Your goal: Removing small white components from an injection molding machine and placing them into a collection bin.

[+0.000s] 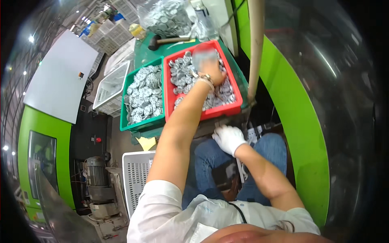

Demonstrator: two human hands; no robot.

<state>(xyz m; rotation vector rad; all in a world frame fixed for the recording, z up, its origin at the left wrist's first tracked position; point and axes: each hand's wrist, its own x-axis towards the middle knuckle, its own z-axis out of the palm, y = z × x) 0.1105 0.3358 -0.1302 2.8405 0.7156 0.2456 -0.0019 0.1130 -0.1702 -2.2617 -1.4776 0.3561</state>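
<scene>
At your far left a grey electric motor (96, 175) sits low on the floor, and just right of it a white perforated crate (135, 178) stands by your knee. Higher up, a second white crate (111, 87) leans beside the green bin (142, 123), which is heaped with round silver metal parts (144, 95). A yellow slip of paper (146, 142) pokes out under that bin's front edge. Behind the bins lie a black mallet (154, 42) and a clear bag of the same parts (166, 18).

Touching the green bin on its right is the red bin (221, 111), also full of the silver discs (182, 71). Your left hand (208, 65) is stretched over it, blurred, so you cannot tell how far its fingers are open or what they pinch. Your right hand (229, 137), in a white glove, rests loosely curled below the red bin's front rim, above your jeans. A pale vertical pipe (255, 48) stands just right of the red bin.
</scene>
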